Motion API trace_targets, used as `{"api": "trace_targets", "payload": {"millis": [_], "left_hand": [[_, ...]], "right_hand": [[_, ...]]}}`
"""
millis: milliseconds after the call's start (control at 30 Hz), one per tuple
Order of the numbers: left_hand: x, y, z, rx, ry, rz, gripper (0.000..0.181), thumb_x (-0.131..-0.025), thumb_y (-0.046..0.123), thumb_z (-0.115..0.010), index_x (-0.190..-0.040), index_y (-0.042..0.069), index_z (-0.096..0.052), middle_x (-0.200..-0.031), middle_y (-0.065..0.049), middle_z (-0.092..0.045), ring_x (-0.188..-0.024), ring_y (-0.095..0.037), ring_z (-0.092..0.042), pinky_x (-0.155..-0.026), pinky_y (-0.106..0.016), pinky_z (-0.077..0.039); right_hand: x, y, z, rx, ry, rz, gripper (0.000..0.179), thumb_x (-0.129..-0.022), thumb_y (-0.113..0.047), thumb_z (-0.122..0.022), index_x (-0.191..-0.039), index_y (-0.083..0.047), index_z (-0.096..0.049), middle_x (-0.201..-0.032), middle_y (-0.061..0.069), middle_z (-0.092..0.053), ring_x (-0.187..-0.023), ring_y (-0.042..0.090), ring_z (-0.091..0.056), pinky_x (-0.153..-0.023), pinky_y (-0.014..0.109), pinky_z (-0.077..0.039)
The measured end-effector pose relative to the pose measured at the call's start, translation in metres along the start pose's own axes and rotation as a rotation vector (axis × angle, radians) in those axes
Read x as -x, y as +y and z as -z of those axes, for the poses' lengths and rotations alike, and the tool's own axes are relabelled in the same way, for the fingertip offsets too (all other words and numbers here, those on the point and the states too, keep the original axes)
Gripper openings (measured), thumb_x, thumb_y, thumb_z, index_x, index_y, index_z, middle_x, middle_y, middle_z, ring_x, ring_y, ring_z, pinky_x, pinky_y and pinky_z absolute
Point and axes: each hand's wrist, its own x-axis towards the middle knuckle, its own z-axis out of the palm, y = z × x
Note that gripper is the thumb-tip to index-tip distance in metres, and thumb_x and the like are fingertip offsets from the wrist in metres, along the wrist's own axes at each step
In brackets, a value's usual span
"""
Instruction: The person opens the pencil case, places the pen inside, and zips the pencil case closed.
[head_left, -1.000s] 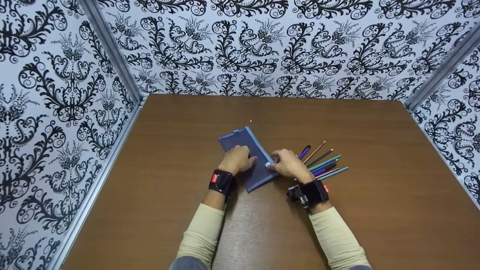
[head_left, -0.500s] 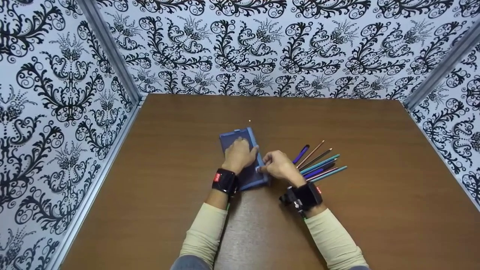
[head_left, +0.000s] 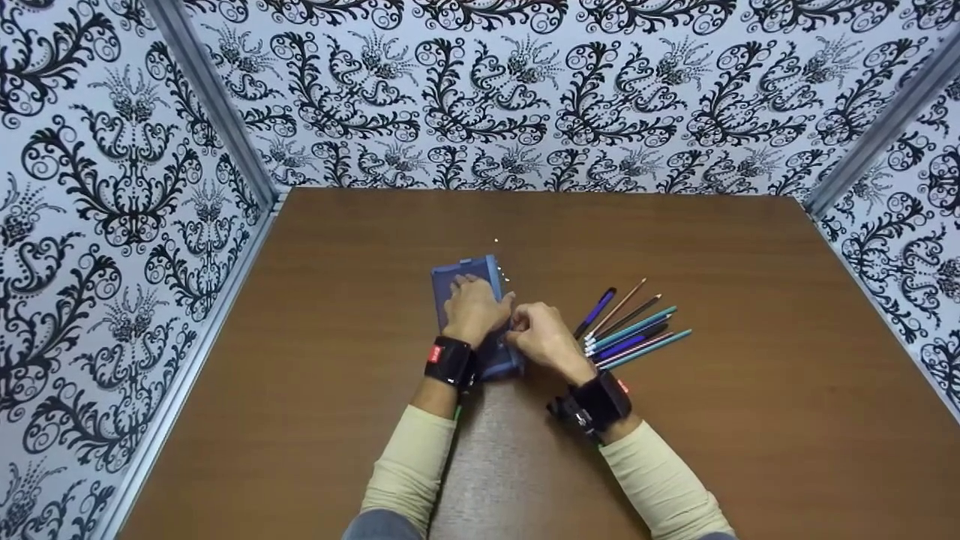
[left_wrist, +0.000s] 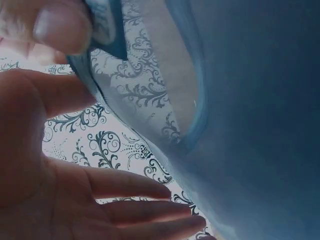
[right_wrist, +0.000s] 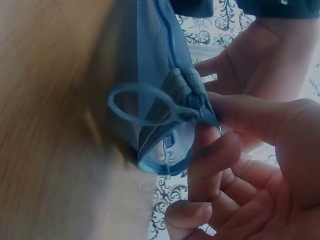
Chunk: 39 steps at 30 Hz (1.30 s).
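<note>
Fingers of the left hand [head_left: 474, 306] lie extended on the blue mesh zip pouch [head_left: 498, 358], which rests near the middle of the wood-grain table [head_left: 337, 300]. Much of the pouch's centre is hidden beneath that hand. Black wristbands [head_left: 450, 360] and cream sleeves [head_left: 409, 459] follow; both arms are cut off at the bottom. Small white specks [head_left: 506, 278], unidentifiable, show just beyond the pouch's right edge. At that edge the right hand [head_left: 541, 334] pinches the pouch between thumb and curled forefinger; from the head, the contact is too small to make out. Immediately right lie a purple-and-black pen [head_left: 598, 309] and fanned coloured pencils [head_left: 634, 330], some near ends crowded against or behind the right hand. Patterned wall panels [head_left: 480, 97] enclose the table. Only the left wrist view shows a lettered tab [left_wrist: 104, 22], its text blurred. Only the right wrist view resolves a ring-shaped zipper pull [right_wrist: 180, 114] standing out beside the pinched zipper end [right_wrist: 192, 92].
</note>
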Motion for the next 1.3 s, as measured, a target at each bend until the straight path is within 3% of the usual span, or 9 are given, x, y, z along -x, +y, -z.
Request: {"api": "trace_targets", "payload": {"millis": [233,333,500,633,1033,1300], "left_hand": [[0.003,-0.003,0.000,-0.006,0.000,0.031,0.093,-0.090,0.056,-0.060,-0.142,-0.018,-0.035,-0.147,-0.040,-0.033,-0.137,-0.049,-0.038,-0.104,-0.054,-0.042],[0.003,-0.004,-0.001,0.004,0.000,0.032,0.086,-0.089,0.052,-0.062,-0.137,-0.016,-0.043,-0.144,-0.040,-0.037,-0.133,-0.050,-0.041,-0.101,-0.055,-0.044],[0.003,-0.007,-0.001,0.024,0.000,0.003,0.048,-0.090,0.040,-0.062,-0.106,-0.005,-0.071,-0.123,-0.031,-0.061,-0.116,-0.045,-0.057,-0.091,-0.053,-0.050],[0.003,-0.010,0.000,0.057,-0.011,-0.027,0.034,-0.092,0.033,-0.058,-0.086,0.003,-0.072,-0.106,-0.021,-0.071,-0.100,-0.040,-0.066,-0.082,-0.051,-0.053],[-0.001,-0.019,0.007,0.018,-0.084,-0.042,0.043,-0.098,0.031,-0.043,-0.113,0.001,-0.069,-0.120,-0.020,-0.067,-0.110,-0.039,-0.064,-0.088,-0.054,-0.049],[-0.001,-0.024,0.013,0.064,-0.081,-0.028,0.044,-0.097,0.032,-0.040,-0.111,0.002,-0.068,-0.119,-0.018,-0.067,-0.108,-0.036,-0.064,-0.088,-0.054,-0.047]], "right_hand": [[0.003,-0.004,-0.003,0.025,0.024,0.021,0.011,-0.074,-0.006,-0.076,-0.074,-0.009,-0.066,-0.067,-0.001,-0.062,-0.061,0.012,-0.055,-0.059,0.029,-0.045],[0.004,-0.005,-0.005,0.016,0.019,0.016,0.011,-0.074,-0.006,-0.077,-0.074,-0.009,-0.066,-0.067,-0.001,-0.064,-0.061,0.012,-0.056,-0.059,0.029,-0.046],[0.006,-0.007,-0.005,0.010,0.015,0.032,0.009,-0.075,-0.007,-0.076,-0.076,-0.008,-0.068,-0.068,-0.001,-0.064,-0.062,0.012,-0.056,-0.061,0.029,-0.048],[0.007,-0.008,-0.005,0.018,0.016,0.059,0.006,-0.076,-0.006,-0.075,-0.078,-0.007,-0.069,-0.069,0.000,-0.066,-0.064,0.012,-0.057,-0.063,0.030,-0.048],[0.009,-0.008,-0.002,-0.040,-0.038,0.062,0.009,-0.081,-0.009,-0.076,-0.088,-0.004,-0.072,-0.074,0.003,-0.070,-0.065,0.011,-0.061,-0.063,0.029,-0.051],[0.008,-0.006,0.029,-0.031,-0.025,0.047,0.020,-0.089,-0.025,-0.074,-0.093,-0.006,-0.075,-0.086,0.006,-0.073,-0.076,0.018,-0.065,-0.072,0.035,-0.053]]}}
